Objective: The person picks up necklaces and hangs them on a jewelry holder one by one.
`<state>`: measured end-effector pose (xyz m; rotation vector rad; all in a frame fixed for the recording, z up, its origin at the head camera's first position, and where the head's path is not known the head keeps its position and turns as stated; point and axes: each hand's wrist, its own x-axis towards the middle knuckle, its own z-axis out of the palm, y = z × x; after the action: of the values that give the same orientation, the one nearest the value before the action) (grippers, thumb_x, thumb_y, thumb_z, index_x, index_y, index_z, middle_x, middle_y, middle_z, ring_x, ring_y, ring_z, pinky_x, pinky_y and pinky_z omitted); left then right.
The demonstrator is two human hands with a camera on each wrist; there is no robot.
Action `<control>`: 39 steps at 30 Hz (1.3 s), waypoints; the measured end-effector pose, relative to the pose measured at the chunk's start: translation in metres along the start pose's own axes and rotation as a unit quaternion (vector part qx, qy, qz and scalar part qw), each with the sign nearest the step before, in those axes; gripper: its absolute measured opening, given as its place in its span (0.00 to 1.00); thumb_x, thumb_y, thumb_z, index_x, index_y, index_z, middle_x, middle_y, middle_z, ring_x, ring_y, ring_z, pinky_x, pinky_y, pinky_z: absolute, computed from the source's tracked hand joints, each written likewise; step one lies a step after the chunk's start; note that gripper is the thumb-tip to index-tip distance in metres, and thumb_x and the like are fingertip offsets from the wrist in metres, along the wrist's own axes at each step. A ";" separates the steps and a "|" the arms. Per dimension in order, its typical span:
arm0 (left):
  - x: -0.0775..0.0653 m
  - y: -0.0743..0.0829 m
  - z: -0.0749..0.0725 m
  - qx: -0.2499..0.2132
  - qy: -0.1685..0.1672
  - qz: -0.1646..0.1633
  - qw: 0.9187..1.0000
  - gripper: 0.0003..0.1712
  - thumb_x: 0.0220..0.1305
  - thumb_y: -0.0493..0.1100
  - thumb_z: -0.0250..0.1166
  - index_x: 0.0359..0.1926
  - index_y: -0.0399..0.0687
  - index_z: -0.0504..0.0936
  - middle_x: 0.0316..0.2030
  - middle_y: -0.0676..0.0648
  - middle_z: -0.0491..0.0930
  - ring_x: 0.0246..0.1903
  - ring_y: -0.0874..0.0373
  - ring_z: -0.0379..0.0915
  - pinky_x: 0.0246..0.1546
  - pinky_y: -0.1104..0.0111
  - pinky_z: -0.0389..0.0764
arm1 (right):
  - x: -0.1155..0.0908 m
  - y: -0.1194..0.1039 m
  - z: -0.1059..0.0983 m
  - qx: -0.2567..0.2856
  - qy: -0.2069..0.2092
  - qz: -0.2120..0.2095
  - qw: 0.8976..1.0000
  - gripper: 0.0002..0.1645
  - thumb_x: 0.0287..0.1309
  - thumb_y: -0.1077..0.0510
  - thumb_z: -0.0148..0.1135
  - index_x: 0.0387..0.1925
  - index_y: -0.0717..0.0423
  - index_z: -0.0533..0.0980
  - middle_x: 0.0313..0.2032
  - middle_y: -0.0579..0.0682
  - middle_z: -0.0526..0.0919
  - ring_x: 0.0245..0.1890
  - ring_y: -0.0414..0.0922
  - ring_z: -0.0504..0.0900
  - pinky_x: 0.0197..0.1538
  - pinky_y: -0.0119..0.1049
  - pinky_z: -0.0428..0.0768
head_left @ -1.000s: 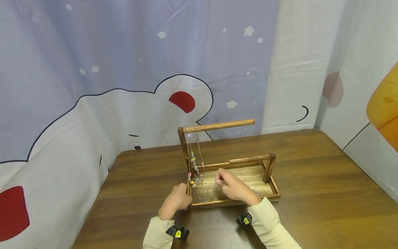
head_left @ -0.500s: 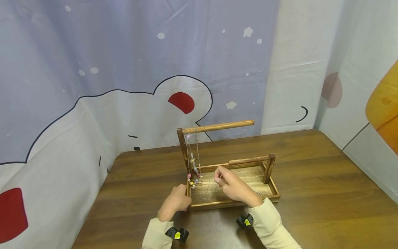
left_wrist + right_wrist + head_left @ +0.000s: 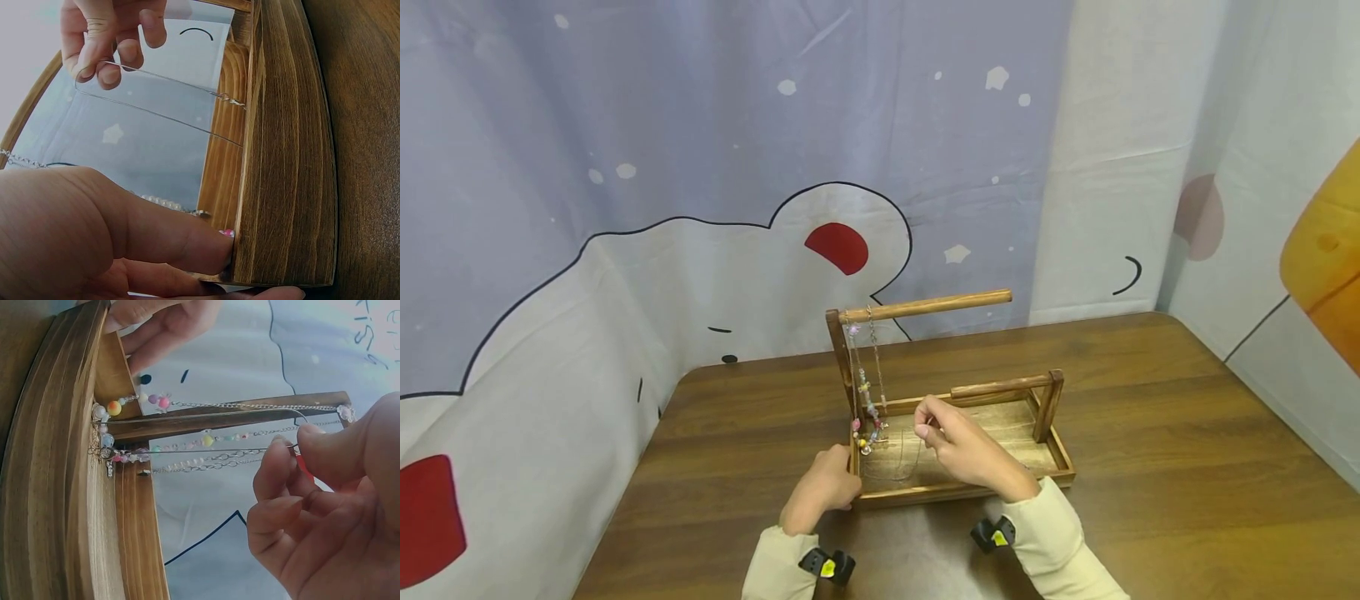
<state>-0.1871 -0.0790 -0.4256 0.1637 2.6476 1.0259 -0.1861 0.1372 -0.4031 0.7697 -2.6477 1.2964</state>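
My right hand [image 3: 966,446] pinches a thin silver chain necklace [image 3: 200,418] between thumb and forefinger, above the tray of a wooden jewelry stand [image 3: 925,497]. Two strands hang down from the pinch, and the lower part curves near the tray floor. In the left wrist view a small clasp [image 3: 232,100] shows on one strand. At the tray's front left corner my left hand [image 3: 823,486] grips the end wall, thumb inside and other fingers outside. A beaded necklace [image 3: 867,396] and a silver chain with beads [image 3: 877,358] hang from the upper bar's left end.
The stand's upper bar [image 3: 940,305] juts right from its left post [image 3: 840,350], with a free right end. A shorter lower bar [image 3: 1000,387] extends left from the right post [image 3: 1049,406]. The wooden table [image 3: 1150,467] surrounds the stand, and a printed curtain [image 3: 700,125] hangs behind.
My right hand has risen slightly with the thin chain. Its strands, loosely heaped on the tray floor earlier, now hang straighter. The left hand stays on the tray wall.
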 end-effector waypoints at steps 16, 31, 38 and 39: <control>-0.001 -0.001 0.000 0.004 0.007 -0.006 1.000 0.18 0.45 0.26 0.53 0.42 0.29 0.74 0.26 0.41 0.72 0.16 0.56 0.72 0.15 0.67 0.76 | 0.008 -0.013 -0.010 0.015 0.046 -0.058 0.997 0.02 0.61 0.62 0.51 0.32 0.53 0.68 0.26 0.42 0.68 0.26 0.38 0.68 0.31 0.31 0.71; 0.000 -0.001 0.001 0.002 0.007 0.004 1.000 0.14 0.44 0.27 0.52 0.37 0.31 0.75 0.23 0.42 0.72 0.16 0.56 0.72 0.14 0.69 0.76 | 0.022 -0.037 -0.037 0.006 0.097 -0.089 0.991 0.05 0.60 0.64 0.52 0.32 0.53 0.66 0.24 0.44 0.68 0.24 0.39 0.66 0.28 0.31 0.69; -0.001 -0.001 0.000 0.001 0.008 0.004 1.000 0.14 0.44 0.27 0.52 0.36 0.31 0.75 0.23 0.42 0.72 0.15 0.56 0.72 0.14 0.69 0.76 | 0.029 -0.043 -0.048 -0.006 0.107 -0.090 0.990 0.04 0.60 0.64 0.52 0.32 0.53 0.66 0.24 0.45 0.68 0.24 0.39 0.67 0.29 0.32 0.69; -0.001 -0.001 0.000 0.001 0.008 0.003 1.000 0.13 0.44 0.27 0.52 0.36 0.31 0.75 0.23 0.42 0.72 0.15 0.56 0.72 0.14 0.69 0.76 | 0.030 -0.043 -0.050 -0.008 0.109 -0.090 0.990 0.04 0.61 0.64 0.52 0.32 0.54 0.66 0.24 0.45 0.68 0.25 0.40 0.67 0.29 0.32 0.69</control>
<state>-0.1865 -0.0797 -0.4260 0.1657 2.6636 1.0309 -0.1982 0.1408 -0.3316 0.7946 -2.3567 1.2338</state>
